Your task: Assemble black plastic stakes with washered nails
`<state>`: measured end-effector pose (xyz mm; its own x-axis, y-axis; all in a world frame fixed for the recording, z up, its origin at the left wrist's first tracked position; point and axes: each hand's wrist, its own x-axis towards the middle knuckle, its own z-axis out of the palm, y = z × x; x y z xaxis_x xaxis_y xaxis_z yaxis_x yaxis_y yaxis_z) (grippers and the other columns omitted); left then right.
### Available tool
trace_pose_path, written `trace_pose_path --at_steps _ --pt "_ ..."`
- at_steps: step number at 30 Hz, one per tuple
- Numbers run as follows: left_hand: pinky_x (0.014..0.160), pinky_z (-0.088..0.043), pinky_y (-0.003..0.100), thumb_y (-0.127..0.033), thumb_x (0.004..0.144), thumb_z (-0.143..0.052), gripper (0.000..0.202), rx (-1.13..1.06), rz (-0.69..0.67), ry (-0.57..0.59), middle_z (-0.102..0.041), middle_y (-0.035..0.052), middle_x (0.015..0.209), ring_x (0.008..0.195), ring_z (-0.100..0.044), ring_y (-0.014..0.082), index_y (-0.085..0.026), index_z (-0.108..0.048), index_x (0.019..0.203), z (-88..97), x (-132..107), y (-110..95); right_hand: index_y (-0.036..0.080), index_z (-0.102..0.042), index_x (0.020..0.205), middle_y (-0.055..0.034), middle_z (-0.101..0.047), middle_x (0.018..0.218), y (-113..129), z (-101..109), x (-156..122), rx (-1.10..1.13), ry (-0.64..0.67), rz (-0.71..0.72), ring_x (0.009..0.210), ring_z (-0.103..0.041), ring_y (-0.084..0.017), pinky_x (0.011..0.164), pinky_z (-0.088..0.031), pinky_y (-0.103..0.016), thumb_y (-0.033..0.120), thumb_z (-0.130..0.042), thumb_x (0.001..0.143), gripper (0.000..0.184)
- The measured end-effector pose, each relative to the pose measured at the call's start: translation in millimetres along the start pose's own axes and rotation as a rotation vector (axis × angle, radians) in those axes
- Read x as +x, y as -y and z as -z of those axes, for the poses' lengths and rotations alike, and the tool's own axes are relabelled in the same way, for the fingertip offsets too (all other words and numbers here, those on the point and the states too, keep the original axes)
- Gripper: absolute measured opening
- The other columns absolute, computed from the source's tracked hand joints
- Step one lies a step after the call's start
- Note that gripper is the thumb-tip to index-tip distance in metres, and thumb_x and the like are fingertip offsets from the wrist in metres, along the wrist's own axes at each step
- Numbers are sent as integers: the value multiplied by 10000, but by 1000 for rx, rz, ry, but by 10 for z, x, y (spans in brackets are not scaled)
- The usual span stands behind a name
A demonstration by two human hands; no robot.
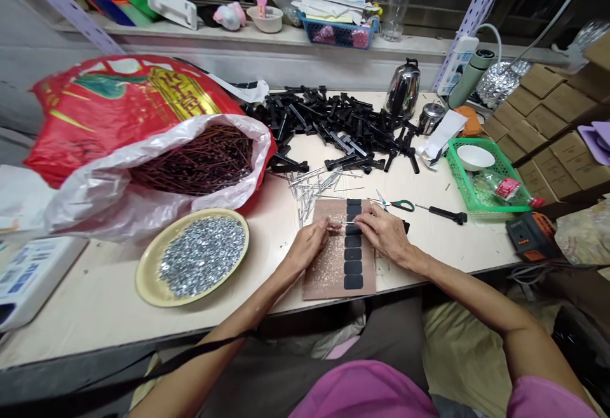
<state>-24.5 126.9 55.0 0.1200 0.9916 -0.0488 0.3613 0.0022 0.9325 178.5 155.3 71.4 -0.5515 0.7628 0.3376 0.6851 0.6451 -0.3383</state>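
My left hand [311, 242] and my right hand [384, 232] rest on a brown cardboard sheet [328, 272] that carries a column of black pads [353, 255]. Both hands pinch the ends of a thin metal pin [344, 222] held level over the pads. A loose heap of silver pins [314, 186] lies just beyond the cardboard. Farther back sprawls a pile of black plastic parts [333, 127]. Small scissors [396, 204] lie near my right hand.
A yellow plate of small silver pieces [193, 258] sits to the left, behind it a red and white bag of dark rods [190, 161]. On the right are a black-handled screwdriver [443, 213], a green basket [486, 176], a kettle [403, 91] and cardboard boxes [548, 126].
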Motion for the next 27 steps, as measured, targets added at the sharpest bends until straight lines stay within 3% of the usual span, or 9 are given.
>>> trace_pose_path --at_steps 4,7,10,12,16,18,21,24,27 --pt "840 -507 397 -497 944 -284 513 363 -203 -168 -663 104 908 894 -620 234 -169 -673 1010 -11 -15 145 195 -674 903 -35 -604 909 -160 -38 27 -115 19 -18 769 -545 -133 645 -403 -236 250 -493 955 196" --pt "1007 -417 509 -419 954 -317 445 596 -318 -198 -621 147 1205 1181 -529 295 -170 -603 1187 -69 -16 333 195 -674 871 -44 -626 908 -333 -100 156 -234 40 -38 784 -524 -158 640 -393 -261 259 -527 940 175" --pt "1062 -348 576 -382 969 -286 471 685 -359 -147 -508 170 1383 1361 -358 329 -139 -496 1312 -145 -3 515 190 -670 877 -53 -632 875 -415 -159 183 -285 72 -23 796 -502 -174 627 -389 -275 249 -491 957 205" --pt "1081 -336 566 -358 979 -254 483 674 -376 -126 -455 175 1433 1401 -292 313 -129 -429 1366 -183 4 601 179 -664 866 -51 -624 820 -361 -182 51 -263 99 79 779 -496 -167 609 -392 -273 198 -401 985 288" --pt "1117 -305 537 -318 987 -232 479 632 -395 -148 -426 170 1459 1422 -244 273 -134 -367 1408 -205 -1 668 221 -654 850 12 -607 737 -169 -166 -283 -109 154 503 695 -498 -118 569 -421 -233 141 -352 991 343" --pt "1123 -298 533 -310 987 -238 474 624 -385 -148 -418 165 1466 1424 -236 263 -144 -360 1413 -200 -8 665 215 -658 838 1 -613 760 -178 -148 -255 -105 92 472 692 -508 -120 537 -434 -225 165 -369 988 329" --pt "1129 -293 522 -309 986 -247 472 621 -369 -145 -409 160 1473 1426 -226 257 -145 -360 1414 -195 -21 650 155 -658 791 -54 -598 758 -294 -167 -35 -243 -51 281 696 -507 -140 474 -421 -222 126 -313 979 394" --pt "1129 -298 513 -307 987 -235 471 624 -364 -149 -410 157 1473 1424 -235 248 -152 -364 1413 -202 -27 645 160 -628 662 20 -512 590 -288 -258 -2 -442 -139 401 575 -444 -102 456 -431 -174 109 -269 975 479" --pt "1129 -292 525 -306 988 -228 471 627 -361 -157 -414 152 1472 1424 -235 246 -161 -359 1416 -210 -25 649 180 -556 523 56 -422 472 -179 -322 -191 -505 -167 474 500 -377 -112 433 -451 -190 148 -228 983 566"
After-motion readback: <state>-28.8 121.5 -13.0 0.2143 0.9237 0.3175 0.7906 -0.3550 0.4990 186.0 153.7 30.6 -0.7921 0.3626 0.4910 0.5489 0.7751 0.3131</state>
